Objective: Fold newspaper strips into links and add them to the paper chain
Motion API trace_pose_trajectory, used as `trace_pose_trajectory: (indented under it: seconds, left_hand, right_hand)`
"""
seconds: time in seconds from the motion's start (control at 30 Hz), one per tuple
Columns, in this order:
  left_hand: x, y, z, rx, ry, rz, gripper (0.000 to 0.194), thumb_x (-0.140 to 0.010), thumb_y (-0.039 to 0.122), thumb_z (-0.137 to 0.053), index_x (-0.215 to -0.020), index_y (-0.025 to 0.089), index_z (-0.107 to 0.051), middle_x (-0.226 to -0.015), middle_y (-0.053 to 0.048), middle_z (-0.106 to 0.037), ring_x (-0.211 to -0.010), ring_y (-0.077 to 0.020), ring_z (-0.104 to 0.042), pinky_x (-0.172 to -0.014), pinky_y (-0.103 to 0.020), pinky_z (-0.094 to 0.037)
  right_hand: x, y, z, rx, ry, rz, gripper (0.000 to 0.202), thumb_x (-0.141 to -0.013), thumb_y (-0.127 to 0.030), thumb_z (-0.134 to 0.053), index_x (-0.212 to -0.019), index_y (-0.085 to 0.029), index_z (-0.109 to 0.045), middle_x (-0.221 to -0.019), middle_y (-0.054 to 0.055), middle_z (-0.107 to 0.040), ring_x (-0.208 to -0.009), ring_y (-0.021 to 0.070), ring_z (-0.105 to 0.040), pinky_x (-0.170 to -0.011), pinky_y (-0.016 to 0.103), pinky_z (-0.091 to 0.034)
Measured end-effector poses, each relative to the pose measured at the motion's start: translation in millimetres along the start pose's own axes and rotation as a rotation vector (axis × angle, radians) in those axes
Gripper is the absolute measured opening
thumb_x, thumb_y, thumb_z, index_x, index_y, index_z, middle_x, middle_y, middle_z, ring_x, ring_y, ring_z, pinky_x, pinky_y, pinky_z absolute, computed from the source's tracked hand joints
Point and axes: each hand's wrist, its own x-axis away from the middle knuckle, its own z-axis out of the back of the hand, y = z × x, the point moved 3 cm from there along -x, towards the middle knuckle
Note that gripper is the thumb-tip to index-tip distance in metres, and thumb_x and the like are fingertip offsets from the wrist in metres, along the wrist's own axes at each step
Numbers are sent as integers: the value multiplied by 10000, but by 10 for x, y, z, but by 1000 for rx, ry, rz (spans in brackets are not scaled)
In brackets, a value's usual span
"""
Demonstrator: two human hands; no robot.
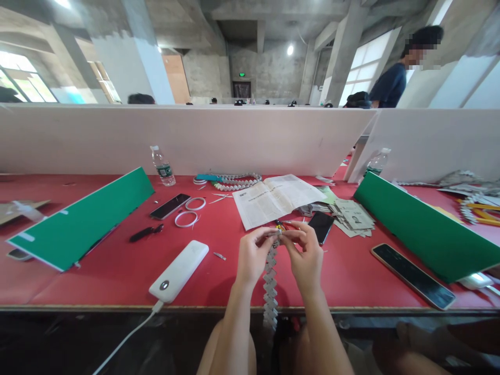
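Observation:
Between my two hands, above the red table, is the upper end of a grey zigzag folded-paper chain (pixel 270 284). Fingers of my left hand (pixel 252 252) pinch it from the left. On the other side my right hand (pixel 305 253) pinches the same end. The chain hangs down past the table's front edge toward my lap. Just behind my fingertips lie red and yellow handles of a tool, mostly hidden. A printed newspaper sheet (pixel 275 198) lies spread beyond my hands, and a black phone (pixel 321 227) is right of my right hand.
A white power bank (pixel 179 271) with a cable, white tape rings (pixel 186 219), scissors (pixel 221 197) and a phone (pixel 170 207) lie left. Cut paper pieces (pixel 353 216) and another phone (pixel 412 275) lie right. Green boards (pixel 425 224) stand on both sides; a white partition (pixel 175 138) runs behind.

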Motion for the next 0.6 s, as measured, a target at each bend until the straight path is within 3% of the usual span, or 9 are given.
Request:
trace_pose_trajectory:
  seconds: [0.2,0.6]
  left_hand:
    - [-2,-2,-24,-67,40,-21,245,-781,269,-593,-975,180,-713,-955,-88,-719,-875,-240,-666,-776,-329,-532]
    - [-1,25,67,-104,-69,-14,216,-785,252,-585,-942,194,-722,-942,-78,-715,-869,-216,-664,-765,-283,-519]
  right_hand:
    - [-2,18,-18,-57,44,57,321,-820,-193,-582,-1117,-243,-471,-907,25,-554,-787,153,-611,-730,335,-532]
    - [-23,73,-43,144,-103,130,278,-852,-221,-526,-1127,-244,-492,-838,12,-491,-737,155,-548,-709,337,-521]
